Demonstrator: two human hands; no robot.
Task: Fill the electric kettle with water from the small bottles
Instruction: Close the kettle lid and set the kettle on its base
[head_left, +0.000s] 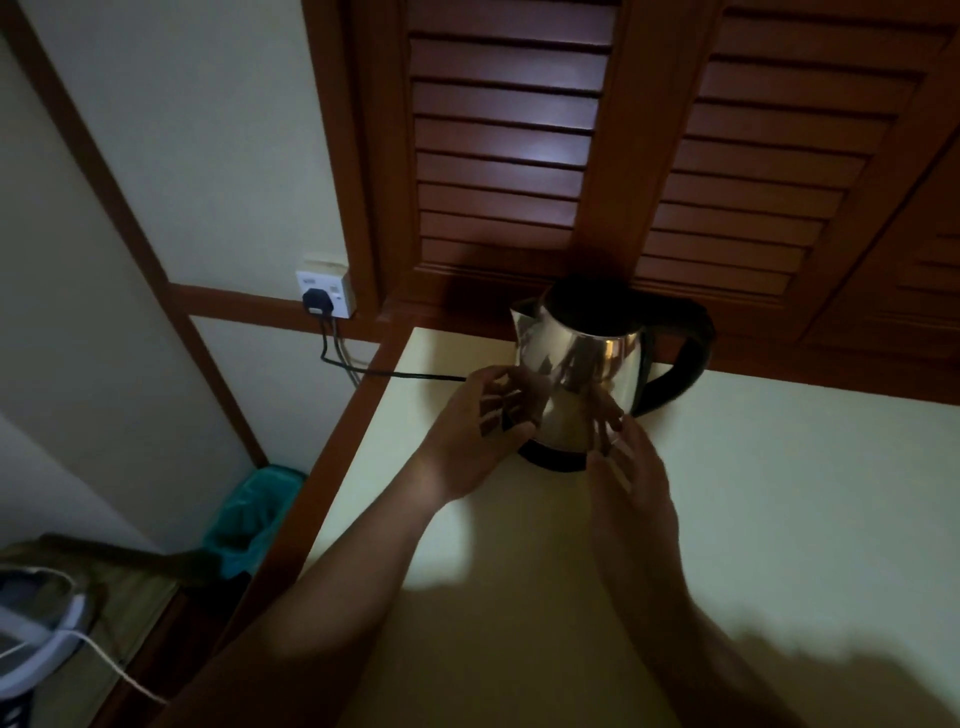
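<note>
A shiny steel electric kettle (582, 364) with a black handle on its right and a black base stands near the back of the pale counter (779, 493). Its top looks dark and I cannot tell if the lid is up. My left hand (478, 431) is just left of the kettle's lower body, fingers spread, at or almost at the metal. My right hand (628, 483) reaches up at the kettle's lower front right, fingers apart, holding nothing. No small bottles are in view.
A black cord (395, 374) runs left from the kettle to a plug in the wall socket (324, 296). Brown louvred doors (623, 156) rise behind the counter. Down on the left are a teal-lined bin (254, 514) and a white appliance (36, 623).
</note>
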